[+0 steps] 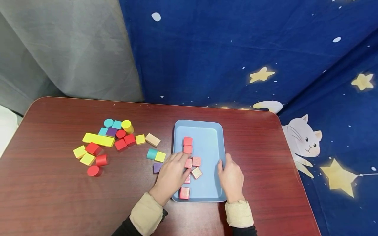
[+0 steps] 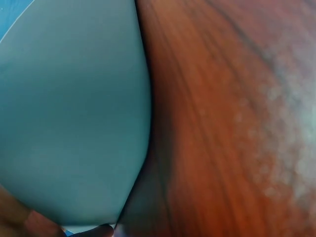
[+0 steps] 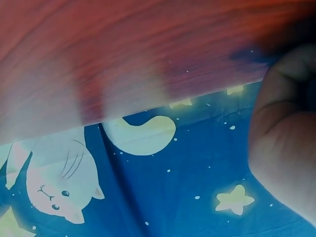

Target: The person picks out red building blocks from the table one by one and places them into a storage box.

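My left hand [image 1: 171,172] arches over the left rim of a shallow light-blue tray [image 1: 211,170], thumb and forefinger apparently pinching a small speckled red cube [image 1: 188,163]. I judge this step to be setting cubes in a row along the tray's left side — the one in my fingers would be squared into it. Just right of my thumb lies a pale-topped cube [image 1: 197,173], turned askew; a pinkish-red cube [image 1: 196,161] sits beside the pinched one. Nearer my wrist are a half-hidden red cube [image 1: 187,179] and a nearest red cube [image 1: 184,193]; past my fingertips, two plain red cubes [image 1: 187,141]. The next move seems to call for a light release, then a short reach right.

My right hand [image 1: 232,177] grips the tray's right rim, thumb inside, which should steady it. Open tray floor lies between that thumb and the cubes; left of my left hand there's less room — a purple block [image 1: 157,167], a yellow cube [image 1: 160,156] and a teal cylinder [image 1: 152,154] crowd close. Farther left, loose coloured blocks [image 1: 98,140] spread over the reddish-brown wooden bench [image 1: 265,183], its far edge beyond the tray.
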`<state>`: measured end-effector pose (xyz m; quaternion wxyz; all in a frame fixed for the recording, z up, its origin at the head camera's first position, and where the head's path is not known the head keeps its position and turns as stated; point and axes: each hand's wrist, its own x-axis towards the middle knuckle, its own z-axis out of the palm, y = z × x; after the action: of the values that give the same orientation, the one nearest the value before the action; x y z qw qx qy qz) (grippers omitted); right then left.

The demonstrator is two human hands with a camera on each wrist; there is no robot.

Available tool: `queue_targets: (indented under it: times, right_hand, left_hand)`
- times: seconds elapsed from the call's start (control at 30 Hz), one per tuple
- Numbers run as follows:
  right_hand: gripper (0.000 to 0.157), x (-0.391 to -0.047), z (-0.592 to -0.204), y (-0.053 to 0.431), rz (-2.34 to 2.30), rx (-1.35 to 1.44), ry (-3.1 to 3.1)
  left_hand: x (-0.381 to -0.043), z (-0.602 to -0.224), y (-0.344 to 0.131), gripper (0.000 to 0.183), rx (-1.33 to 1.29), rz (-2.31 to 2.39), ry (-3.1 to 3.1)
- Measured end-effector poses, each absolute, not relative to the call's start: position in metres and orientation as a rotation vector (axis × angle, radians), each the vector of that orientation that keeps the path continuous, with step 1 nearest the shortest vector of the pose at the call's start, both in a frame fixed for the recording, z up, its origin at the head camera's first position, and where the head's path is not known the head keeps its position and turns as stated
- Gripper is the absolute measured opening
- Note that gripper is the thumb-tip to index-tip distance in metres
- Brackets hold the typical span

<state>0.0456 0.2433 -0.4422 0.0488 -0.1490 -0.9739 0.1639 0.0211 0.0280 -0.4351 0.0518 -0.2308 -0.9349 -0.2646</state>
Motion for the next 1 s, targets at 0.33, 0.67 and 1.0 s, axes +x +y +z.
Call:
queue_targets:
  times: [0.33,0.67,1.0]
  right_hand:
    - [0.021,0.044,-0.441,0.247,0.512,-0.449,-2.956]
    - [0.025,0.041,-0.441,0.249,0.527,-0.443,-2.966]
    - [0.027,0.035,-0.44,0.247,0.533,-0.425,-2.958]
  left_hand:
    - [0.02,-0.435,0.033,0.04,-0.678,-0.801,-2.836]
    - [0.02,-0.436,0.034,0.041,-0.659,-0.804,-2.863]
    - [0.024,-0.426,0.028,0.048,-0.605,-0.978,-2.889]
